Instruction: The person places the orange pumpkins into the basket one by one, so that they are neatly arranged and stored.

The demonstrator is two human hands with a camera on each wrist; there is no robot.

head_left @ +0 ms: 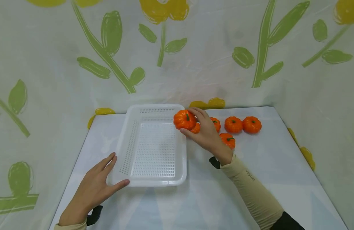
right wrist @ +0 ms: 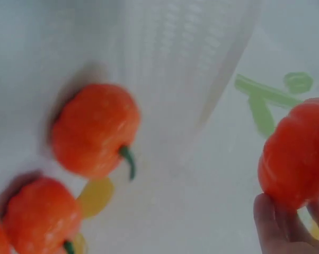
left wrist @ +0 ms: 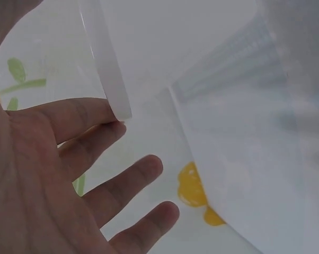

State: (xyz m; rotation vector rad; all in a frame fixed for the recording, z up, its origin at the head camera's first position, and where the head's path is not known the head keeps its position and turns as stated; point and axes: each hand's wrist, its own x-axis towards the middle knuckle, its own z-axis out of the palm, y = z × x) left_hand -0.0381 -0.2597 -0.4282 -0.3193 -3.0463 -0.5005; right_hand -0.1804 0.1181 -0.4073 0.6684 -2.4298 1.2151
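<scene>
A white perforated plastic basket (head_left: 181, 163) stands on the table, with no pumpkin inside. My right hand (head_left: 205, 132) grips a small orange pumpkin (head_left: 184, 119) with a green stem, raised over the basket's right rim near the far corner. The right wrist view also shows this pumpkin (right wrist: 297, 153), fingertips pressed to its underside. At the basket's near left corner is my left hand (head_left: 91, 188), fingers extended and spread along the rim; in the left wrist view a fingertip (left wrist: 117, 128) touches the rim's edge (left wrist: 112, 79).
Several more pumpkins lie right of the basket: one (head_left: 196, 128) beside it partly hidden, one (head_left: 216, 123) behind my right hand, one (head_left: 228, 140) nearer, and two (head_left: 233, 124) side by side farther right. A flower-patterned cloth wall (head_left: 194, 73) rises behind the table.
</scene>
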